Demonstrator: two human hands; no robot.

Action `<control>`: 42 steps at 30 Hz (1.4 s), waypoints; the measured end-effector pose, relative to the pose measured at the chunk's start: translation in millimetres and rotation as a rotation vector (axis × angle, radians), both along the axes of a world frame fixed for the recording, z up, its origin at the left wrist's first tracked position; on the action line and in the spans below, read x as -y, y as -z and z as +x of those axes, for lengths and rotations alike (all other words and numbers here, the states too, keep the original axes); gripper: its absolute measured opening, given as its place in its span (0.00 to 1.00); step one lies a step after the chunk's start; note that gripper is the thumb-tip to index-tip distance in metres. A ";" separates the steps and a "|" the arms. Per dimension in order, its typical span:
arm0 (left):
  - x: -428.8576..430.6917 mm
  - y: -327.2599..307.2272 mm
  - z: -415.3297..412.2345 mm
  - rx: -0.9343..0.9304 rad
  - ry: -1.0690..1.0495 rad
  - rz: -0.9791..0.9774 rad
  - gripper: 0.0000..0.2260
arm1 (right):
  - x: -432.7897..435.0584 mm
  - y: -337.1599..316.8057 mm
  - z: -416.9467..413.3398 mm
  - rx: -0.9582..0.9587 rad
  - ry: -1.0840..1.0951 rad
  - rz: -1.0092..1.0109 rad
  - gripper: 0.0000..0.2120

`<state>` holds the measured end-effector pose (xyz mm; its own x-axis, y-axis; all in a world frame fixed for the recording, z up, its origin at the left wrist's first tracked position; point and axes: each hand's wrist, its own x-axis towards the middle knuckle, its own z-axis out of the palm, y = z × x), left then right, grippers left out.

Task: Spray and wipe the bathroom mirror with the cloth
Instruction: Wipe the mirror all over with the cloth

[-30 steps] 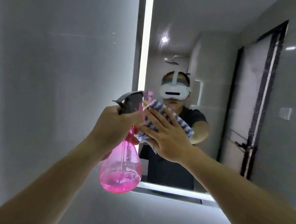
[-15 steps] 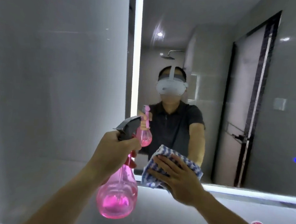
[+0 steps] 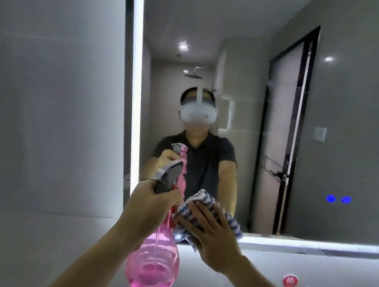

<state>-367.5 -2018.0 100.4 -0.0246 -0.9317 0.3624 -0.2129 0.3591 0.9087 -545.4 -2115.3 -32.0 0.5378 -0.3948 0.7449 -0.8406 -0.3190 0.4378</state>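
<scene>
Left hand [image 3: 151, 204] grips pink spray bottle [image 3: 153, 266] by its neck | right hand [image 3: 211, 241], fingers flat, presses checked cloth [image 3: 203, 213] against mirror [image 3: 276, 104], low near the lit edge

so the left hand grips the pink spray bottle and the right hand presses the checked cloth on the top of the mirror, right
Not the top: the head view shows the right hand pressing the checked cloth on the bottom edge of the mirror. The left hand does grip the pink spray bottle.
</scene>
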 end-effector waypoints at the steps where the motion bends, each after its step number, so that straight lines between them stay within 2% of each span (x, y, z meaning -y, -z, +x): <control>1: -1.2 -0.4 -1.9 0.014 -0.001 0.001 0.02 | 2.3 -12.9 -6.1 -0.007 -0.004 -0.040 0.22; 2: -1.8 -2.2 -3.7 0.019 0.001 -0.004 0.01 | 5.3 -31.2 -11.6 0.030 0.003 -0.085 0.22; 5: -0.6 -10.1 -11.0 -0.014 0.044 -0.037 0.09 | 14.4 -95.0 -21.1 0.252 0.054 -0.132 0.25; 8: 1.1 -18.2 -28.1 -0.056 0.094 -0.033 0.10 | 12.8 -104.1 -14.5 0.300 0.088 -0.122 0.25; 10: -0.1 -19.5 -41.3 -0.051 0.110 -0.032 0.08 | 7.0 -74.4 -16.0 0.269 0.078 -0.098 0.25; 12: -1.6 -18.1 -50.6 -0.011 0.109 -0.037 0.06 | 0.5 -51.3 -33.7 0.124 0.052 -0.082 0.23; 14: -2.7 -17.5 -52.0 0.010 0.108 -0.046 0.05 | 0.5 -64.9 -56.0 0.028 0.027 -0.092 0.23; 15: -2.6 -18.4 -50.7 0.007 0.102 -0.054 0.06 | 2.1 -81.5 -61.8 0.057 0.027 -0.114 0.23; 19: -0.9 -23.9 -46.4 -0.040 0.059 -0.069 0.08 | 11.8 -159.0 -53.1 0.431 0.093 -0.204 0.25; 21: -1.8 -26.4 -47.4 -0.062 0.052 -0.076 0.08 | 13.1 -162.1 -38.6 0.503 0.101 -0.184 0.25; 23: -3.8 -28.6 -49.4 -0.085 0.062 -0.081 0.07 | 12.4 -130.2 -31.6 0.445 0.102 -0.157 0.25; 26: -5.0 -31.6 -53.7 -0.070 0.069 -0.083 0.04 | 6.1 -76.6 -43.1 0.199 0.088 -0.085 0.24; 29: -4.6 -35.0 -55.2 -0.062 0.059 -0.097 0.04 | 7.2 -108.2 -71.4 0.095 0.051 -0.142 0.24; 33: -6.7 -39.7 -60.4 -0.050 0.047 -0.153 0.03 | 6.8 -182.9 -81.1 0.453 0.110 -0.213 0.24; 36: -8.6 -39.8 -74.1 -0.067 0.066 -0.163 0.04 | 6.4 -153.2 -56.9 0.579 0.122 -0.169 0.25; 39: -11.9 -38.2 -90.4 -0.067 0.110 -0.153 0.03 | -1.0 -89.5 -61.1 0.356 0.118 -0.118 0.24; 42: -13.2 -38.1 -97.6 -0.045 0.116 -0.166 0.07 | -0.7 -102.7 -98.7 0.195 0.110 -0.148 0.24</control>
